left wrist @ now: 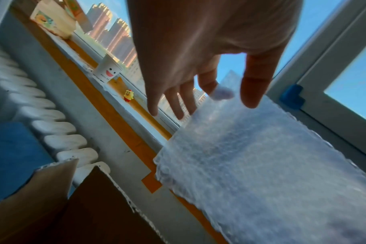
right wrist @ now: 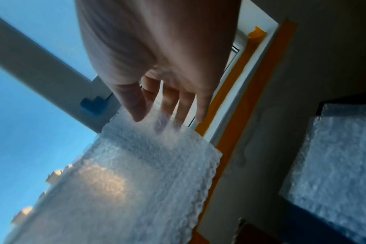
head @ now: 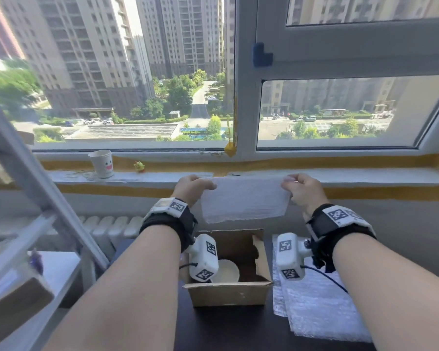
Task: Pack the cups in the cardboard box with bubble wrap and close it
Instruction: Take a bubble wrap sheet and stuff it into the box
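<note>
Both hands, left hand (head: 192,186) and right hand (head: 302,190), pinch the top corners of a bubble wrap sheet (head: 243,201) at frame centre, above the box (head: 230,292) holding what looks like a cup (head: 227,272). Light, floppy, slippery stuff, so corner grips suit.

Bright daylight through the window (head: 127,72); wrist views blurred, backlit.

Left hand (left wrist: 198,54) pinches the bubble wrap (left wrist: 261,165) sheet's corner.
</note>
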The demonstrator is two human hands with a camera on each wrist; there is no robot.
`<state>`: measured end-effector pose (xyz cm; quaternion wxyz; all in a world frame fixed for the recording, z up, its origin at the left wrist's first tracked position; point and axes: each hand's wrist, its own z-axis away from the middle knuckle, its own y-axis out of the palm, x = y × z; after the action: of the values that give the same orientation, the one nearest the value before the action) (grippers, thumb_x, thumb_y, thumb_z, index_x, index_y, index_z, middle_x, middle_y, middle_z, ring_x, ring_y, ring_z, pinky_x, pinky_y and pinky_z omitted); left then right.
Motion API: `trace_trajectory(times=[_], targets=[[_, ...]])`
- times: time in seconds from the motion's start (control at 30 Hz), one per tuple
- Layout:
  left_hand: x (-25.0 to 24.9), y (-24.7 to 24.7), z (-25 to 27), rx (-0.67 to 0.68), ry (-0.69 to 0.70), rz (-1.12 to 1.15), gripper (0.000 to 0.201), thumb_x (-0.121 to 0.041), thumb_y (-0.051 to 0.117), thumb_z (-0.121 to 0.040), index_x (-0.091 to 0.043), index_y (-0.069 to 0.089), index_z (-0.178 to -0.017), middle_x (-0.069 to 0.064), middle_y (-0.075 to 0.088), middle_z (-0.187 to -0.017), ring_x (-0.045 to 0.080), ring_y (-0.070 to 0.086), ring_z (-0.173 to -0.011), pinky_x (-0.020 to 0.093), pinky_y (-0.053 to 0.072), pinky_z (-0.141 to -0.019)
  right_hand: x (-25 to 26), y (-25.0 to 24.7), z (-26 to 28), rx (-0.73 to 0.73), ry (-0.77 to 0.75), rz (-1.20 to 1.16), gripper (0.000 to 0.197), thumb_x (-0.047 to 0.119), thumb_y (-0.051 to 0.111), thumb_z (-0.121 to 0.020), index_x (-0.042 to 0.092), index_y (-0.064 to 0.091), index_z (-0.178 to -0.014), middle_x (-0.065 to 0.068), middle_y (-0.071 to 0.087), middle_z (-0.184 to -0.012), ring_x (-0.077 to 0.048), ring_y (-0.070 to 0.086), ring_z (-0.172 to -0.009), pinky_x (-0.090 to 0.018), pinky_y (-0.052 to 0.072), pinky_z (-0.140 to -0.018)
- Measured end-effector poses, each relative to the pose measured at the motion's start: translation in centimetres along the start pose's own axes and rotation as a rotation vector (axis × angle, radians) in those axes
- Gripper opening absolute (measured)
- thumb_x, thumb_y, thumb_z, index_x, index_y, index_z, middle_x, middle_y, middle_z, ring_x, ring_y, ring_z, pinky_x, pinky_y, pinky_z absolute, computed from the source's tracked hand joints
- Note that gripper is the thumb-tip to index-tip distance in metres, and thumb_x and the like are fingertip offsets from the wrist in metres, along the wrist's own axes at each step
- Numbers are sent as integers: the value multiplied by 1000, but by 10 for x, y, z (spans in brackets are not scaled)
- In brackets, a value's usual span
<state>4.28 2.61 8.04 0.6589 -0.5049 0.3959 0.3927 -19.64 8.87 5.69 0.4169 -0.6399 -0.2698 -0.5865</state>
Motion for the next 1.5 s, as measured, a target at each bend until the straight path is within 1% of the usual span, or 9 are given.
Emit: trace_trajectory(times=[0.23,0.4,0.57,0.73,0.9,1.0,1.23,1.33,1.5], targets=[[24,-14,-5,73,-54,101,38,-11,71,-84,-8,58,-119,12,67,-121,27,65,-105,46,52,-93,4,28,6,-9,65,-144,4,18,64,-89,21,65,-91,-2,64,-95,-20,56,-90,-30,46,-76],[42,-22,-16,-64,-43,78,68,-11,65,-90,-10,30,-148,7,39,-150,24,44,-133,39,37,-110,-5,43,15,210,85,-83,97,6,74,-78,46,20,-148,-11,29,-156,-30,38,-136,-45,36,-105],[48,-32,-17,33,-13,89,83,3,63,-84,-39,27,-146,19,49,-133,26,60,-92,43,51,-80,-3,55,20,145,27,-72,96,-12,69,-76,42,31,-146,-11,32,-154,-28,40,-135,-44,39,-108],[53,-31,-19,-21,-57,123,93,-9,81,-74,-24,27,-148,12,38,-148,33,44,-131,45,41,-102,-4,66,22,-14,77,-56,82,-5,76,-73,19,40,-142,0,48,-128,-22,53,-113,-36,47,-95],[61,-33,-27,-86,-55,212,47,-3,72,-79,-24,46,-113,10,54,-118,25,58,-92,39,48,-74,-1,69,25,-90,44,-40,48,1,71,-81,16,46,-118,0,56,-95,-11,57,-75,-29,49,-64],[59,-34,-34,-87,-48,199,32,-3,68,-80,-24,44,-81,12,58,-96,26,54,-79,33,44,-60,-4,70,24,-56,37,-21,35,-2,67,-83,17,45,-103,-11,59,-91,-20,58,-71,-40,53,-70],[66,-35,-44,-84,-39,222,37,6,61,-80,-17,46,-55,5,51,-68,20,43,-65,38,44,-68,-7,65,18,-110,63,-5,31,8,72,-80,18,44,-82,-8,55,-91,-22,52,-76,-36,45,-68],[67,-36,-42,69,-38,174,49,12,55,-76,-31,78,-72,8,64,-116,19,52,-78,35,45,-78,-6,64,22,84,86,-40,28,-8,64,-82,20,59,-82,-8,61,-107,-21,59,-85,-31,47,-66],[55,-40,-26,235,-51,29,57,2,73,-75,-24,66,-125,3,55,-138,22,46,-128,33,32,-99,-2,69,29,289,154,59,63,-21,60,-73,23,66,-119,-6,48,-140,-24,43,-125,-34,38,-100]])
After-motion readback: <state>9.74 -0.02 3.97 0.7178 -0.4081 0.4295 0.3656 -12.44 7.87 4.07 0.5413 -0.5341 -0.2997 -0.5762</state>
